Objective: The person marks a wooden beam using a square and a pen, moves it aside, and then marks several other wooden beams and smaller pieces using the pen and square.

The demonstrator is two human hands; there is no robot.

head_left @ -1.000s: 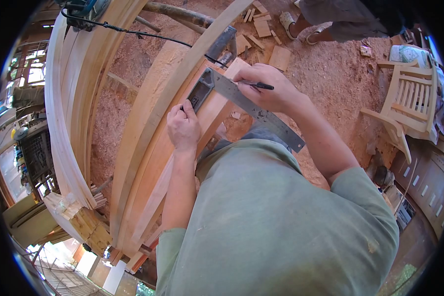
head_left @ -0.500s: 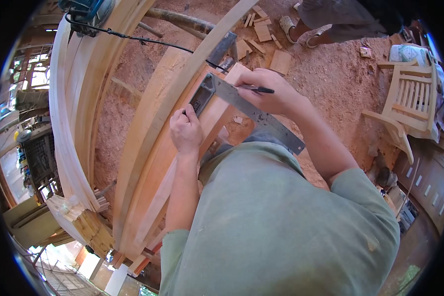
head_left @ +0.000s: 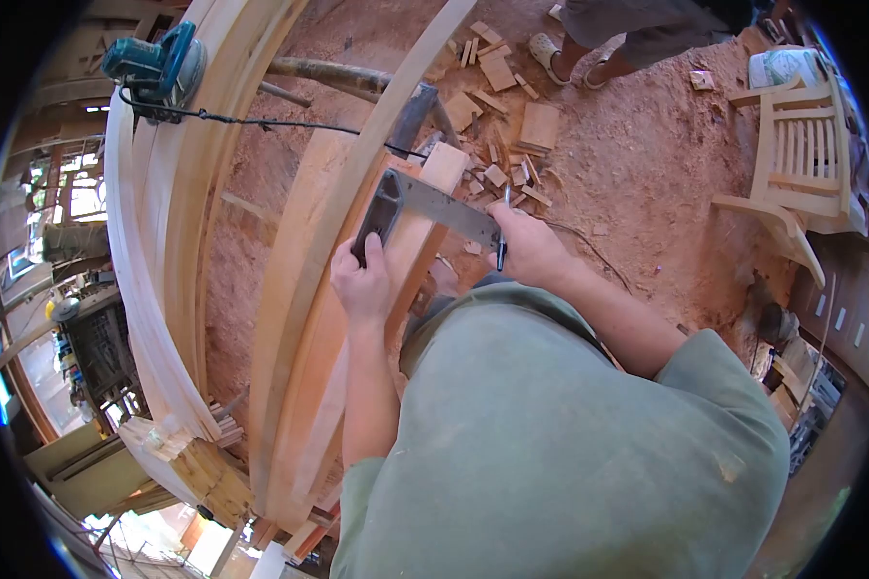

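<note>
My left hand (head_left: 362,280) is closed around the dark handle of a metal try square (head_left: 444,207), near the handle's lower end. The square's blade lies across the end of a long pale wooden beam (head_left: 413,236). At the blade's far end is my right hand (head_left: 529,246), with its fingers closed on a black pen (head_left: 501,253) that points roughly upright in view. The hand covers the tip of the blade. A curved wooden strip (head_left: 357,164) runs along the left side of the beam.
A teal power tool (head_left: 169,72) rests on curved boards (head_left: 188,174) at upper left, its black cord crossing to the beam. Wood offcuts (head_left: 539,125) litter the dusty ground. Another person's legs (head_left: 637,43) stand at the top. A wooden chair (head_left: 801,159) is at right.
My right hand has moved from above the beam's end down and right to the blade's far end, turning the pen upright. The square has tilted slightly, and the whole view has shifted.
</note>
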